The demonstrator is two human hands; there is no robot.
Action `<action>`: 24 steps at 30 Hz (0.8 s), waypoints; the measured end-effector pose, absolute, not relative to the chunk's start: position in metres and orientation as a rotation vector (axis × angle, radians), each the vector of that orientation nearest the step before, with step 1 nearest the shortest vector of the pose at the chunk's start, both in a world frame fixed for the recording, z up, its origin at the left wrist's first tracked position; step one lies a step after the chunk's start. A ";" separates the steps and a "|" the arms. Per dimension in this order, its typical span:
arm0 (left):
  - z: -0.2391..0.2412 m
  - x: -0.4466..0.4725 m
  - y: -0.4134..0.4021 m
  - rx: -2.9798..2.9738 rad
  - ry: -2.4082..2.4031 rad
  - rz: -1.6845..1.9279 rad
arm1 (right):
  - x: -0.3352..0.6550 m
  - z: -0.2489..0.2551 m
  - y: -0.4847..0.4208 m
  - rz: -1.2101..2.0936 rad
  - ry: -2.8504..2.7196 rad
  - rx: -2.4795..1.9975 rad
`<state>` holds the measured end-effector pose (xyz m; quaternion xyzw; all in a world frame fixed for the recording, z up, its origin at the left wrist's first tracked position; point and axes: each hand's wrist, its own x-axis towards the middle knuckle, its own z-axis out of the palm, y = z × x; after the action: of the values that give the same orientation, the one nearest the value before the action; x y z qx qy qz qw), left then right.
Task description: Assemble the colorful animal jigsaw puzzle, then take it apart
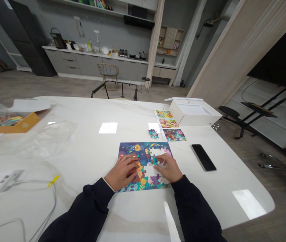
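A colourful jigsaw puzzle (143, 181) lies on the white table, with bare white gaps in its right half. My left hand (122, 171) rests on the puzzle's left side, fingers stretched out and holding nothing. Over the right half, my right hand (169, 168) has its thumb and index finger on either side of a teal puzzle piece (154, 160) between the gaps. Whether that piece is fully seated I cannot tell. Just beyond the puzzle's top edge sits a small pile of loose puzzle pieces (153, 133).
Picture cards (174, 135) lie beside the pile, near an open white box (193, 112). A phone (203, 157) lies to the right. At left are a crumpled plastic bag (49, 137), an orange box (27, 123), and a power strip (0, 181) with cable.
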<state>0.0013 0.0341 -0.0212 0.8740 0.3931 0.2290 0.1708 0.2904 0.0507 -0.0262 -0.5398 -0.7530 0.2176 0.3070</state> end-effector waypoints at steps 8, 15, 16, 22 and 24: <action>-0.020 0.001 0.034 2.498 1.097 0.669 | 0.292 -0.030 0.052 0.580 -1.943 -1.440; -0.017 0.002 0.034 2.502 1.107 0.663 | 0.282 -0.015 0.044 0.615 -1.888 -1.321; -0.017 0.002 0.034 2.500 1.108 0.659 | 0.278 -0.012 0.040 0.647 -1.905 -1.305; -0.016 0.002 0.033 2.479 1.110 0.645 | 0.264 -0.006 0.023 0.827 -2.044 -1.312; -0.015 0.002 0.033 2.477 1.110 0.642 | 0.264 -0.007 0.023 0.843 -2.066 -1.311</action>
<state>0.0016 0.0332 -0.0152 0.8743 0.3918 0.2266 0.1753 0.2643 0.0229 -0.0074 -0.4873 -0.7678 0.3133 0.2735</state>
